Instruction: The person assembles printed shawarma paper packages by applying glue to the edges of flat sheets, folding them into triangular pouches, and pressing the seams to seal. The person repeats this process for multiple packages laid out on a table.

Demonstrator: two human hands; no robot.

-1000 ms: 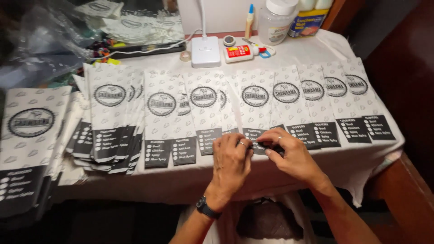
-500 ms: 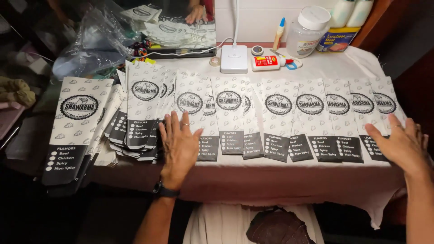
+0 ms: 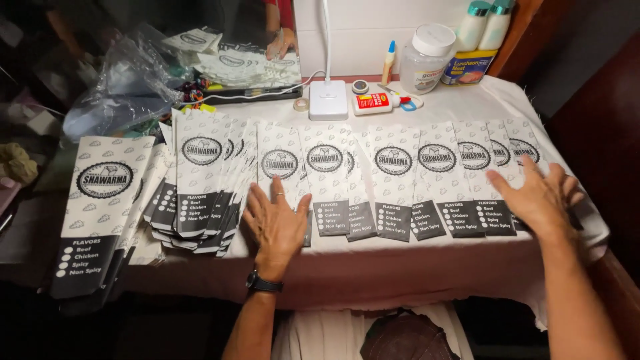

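Since half a second ago the left hand (image 3: 275, 223) has slid rightward along the row, from the fanned pile towards the single overlapped bags, while the right hand (image 3: 537, 198) has kept to the far right end. Both hands lie flat, palms down, fingers (image 3: 279, 193) spread wide and holding nothing. They press on the row of white-and-black printed paper bags (image 3: 393, 180), which lie overlapped like shingles across the cloth-covered counter (image 3: 400, 253), black lower ends towards the person. Pressing at both ends appears to keep the row flat and even.

Just left of the left fingers sits a thick fanned stack of the same bags (image 3: 200, 180), and further left a separate pile (image 3: 100, 200) hangs off the counter edge. Beyond the fingers, well apart from them, stand a white lamp base (image 3: 328, 100), a red-labelled glue bottle (image 3: 377, 102) lying on its side and a clear plastic jar with a white lid (image 3: 427, 60), set back, seemingly to leave the working strip free.
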